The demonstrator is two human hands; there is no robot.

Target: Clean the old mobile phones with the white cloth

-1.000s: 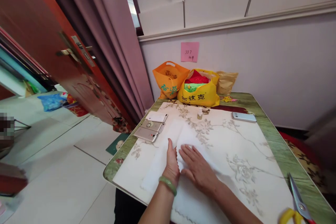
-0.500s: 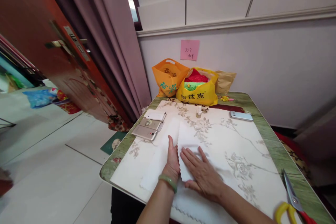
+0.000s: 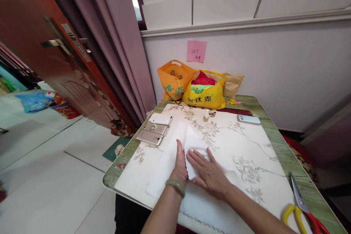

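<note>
A thin white cloth (image 3: pixel 171 164) with zigzag-cut edges lies on the table, with part of it folded over. My left hand (image 3: pixel 180 163), with a green bangle on the wrist, stands on its side against the fold's edge. Its thumb points up and away; the other fingers are mostly hidden at the cloth. Flat on the folded layer rests my right hand (image 3: pixel 210 173), fingers stretched out and thumb apart. Both hands are open and close together.
Phones (image 3: pixel 155 128) lie at the left, another phone (image 3: pixel 249 119) at the far right. A small bottle (image 3: pixel 206 115) stands near the bags. Orange (image 3: pixel 175 80) and yellow (image 3: pixel 204 97) bags sit by the wall. Scissors (image 3: pixel 301 203) lie at the right edge.
The view has shifted slightly, so most things sit a little further left. My hands stay almost in place; my right hand lies marginally closer to my left at the fold.
</note>
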